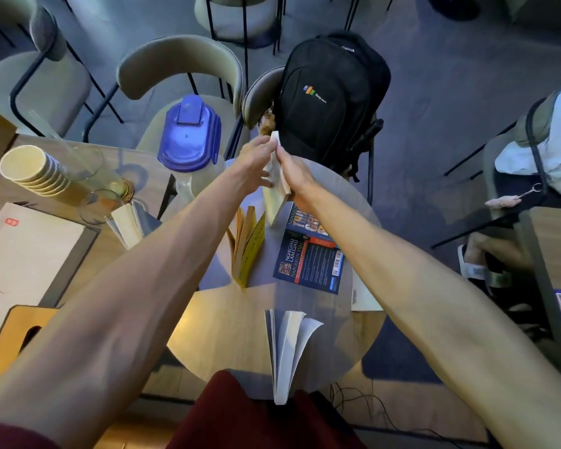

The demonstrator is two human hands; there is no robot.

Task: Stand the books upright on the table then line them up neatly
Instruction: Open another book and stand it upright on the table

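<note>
Both hands met at the far edge of the round wooden table [240, 332]: the left hand [256, 160] and right hand [293, 176] pinched a cream-paged book [277, 196] between them, holding it upright. Nearer stood a yellow-covered book [248, 251] and a white-paged book [287, 351], both fanned open on end. A dark blue paperback [311, 254] lay flat. To the left, a clear jug with a blue lid [188, 137] — contents unclear — and a stack of paper cups [36, 171].

hands [274, 163] hide held book's [277, 202] cover, blue book [310, 254] partly covered
</note>
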